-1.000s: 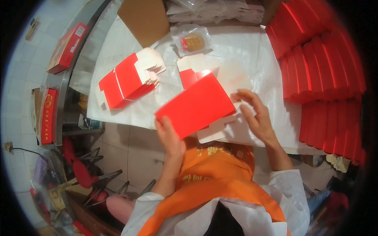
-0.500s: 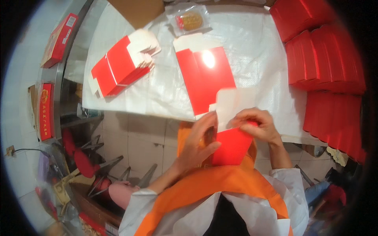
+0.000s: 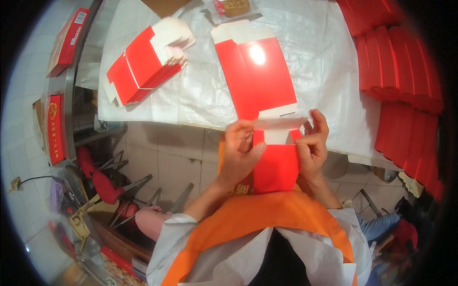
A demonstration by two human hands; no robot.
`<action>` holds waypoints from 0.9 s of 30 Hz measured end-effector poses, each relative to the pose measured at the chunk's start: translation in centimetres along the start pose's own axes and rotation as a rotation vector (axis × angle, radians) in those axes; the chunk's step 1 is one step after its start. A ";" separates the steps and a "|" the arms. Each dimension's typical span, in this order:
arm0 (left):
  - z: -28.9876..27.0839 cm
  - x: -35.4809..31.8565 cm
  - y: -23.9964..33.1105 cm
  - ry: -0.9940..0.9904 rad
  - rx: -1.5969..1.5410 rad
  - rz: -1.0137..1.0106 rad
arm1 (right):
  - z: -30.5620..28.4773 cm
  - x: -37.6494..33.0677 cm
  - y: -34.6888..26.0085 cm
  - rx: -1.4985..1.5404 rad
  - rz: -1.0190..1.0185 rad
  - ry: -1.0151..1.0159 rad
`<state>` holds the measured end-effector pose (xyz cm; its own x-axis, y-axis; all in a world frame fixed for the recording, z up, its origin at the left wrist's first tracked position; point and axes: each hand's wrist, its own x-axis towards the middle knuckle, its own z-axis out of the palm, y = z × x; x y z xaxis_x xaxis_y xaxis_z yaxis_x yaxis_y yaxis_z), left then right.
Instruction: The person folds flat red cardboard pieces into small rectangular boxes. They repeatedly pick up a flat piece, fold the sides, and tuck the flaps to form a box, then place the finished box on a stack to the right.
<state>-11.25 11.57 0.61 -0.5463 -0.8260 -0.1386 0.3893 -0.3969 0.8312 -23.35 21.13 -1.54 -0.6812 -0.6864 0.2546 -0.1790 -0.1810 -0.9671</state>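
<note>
Between my hands, close to my orange apron, is a red folding carton [image 3: 275, 168] with its white inside showing at the raised end. My left hand [image 3: 239, 155] pinches the carton's left side near a small folded red flap. On the opposite side, my right hand [image 3: 312, 151] grips the edge by the other small flap, its index finger raised. A wide white flap stands up at the far end. Just beyond it, flat red cartons [image 3: 260, 78] with white end flaps lie on the white-covered table [image 3: 191, 102].
To the left lies a tied bundle of flat red cartons [image 3: 140, 66]. A clear packet with a brown biscuit [image 3: 234, 6] is at the back. Rows of red boxes [image 3: 398, 62] stand along the right. Stools [image 3: 105, 186] and a seated person's legs are below left.
The carton has turned squarer to me, and its two small side flaps now fold inward. My right hand has moved from across its opening to its right side. The view has shifted slightly.
</note>
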 end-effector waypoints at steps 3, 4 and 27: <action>-1.1 0.2 -0.3 -0.087 0.150 0.039 | 0.6 -0.3 -0.3 0.142 0.107 0.018; -1.5 0.3 -0.3 -0.168 0.289 0.114 | 0.2 -0.7 0.3 0.251 0.142 -0.054; -1.7 1.2 0.6 -0.247 0.638 0.137 | -0.3 1.5 -1.0 0.182 0.423 -0.156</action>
<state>-10.48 9.66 0.02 -0.7058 -0.7064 0.0539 -0.0037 0.0798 0.9968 -24.40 20.47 -0.23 -0.5506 -0.8212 -0.1501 0.2267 0.0259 -0.9736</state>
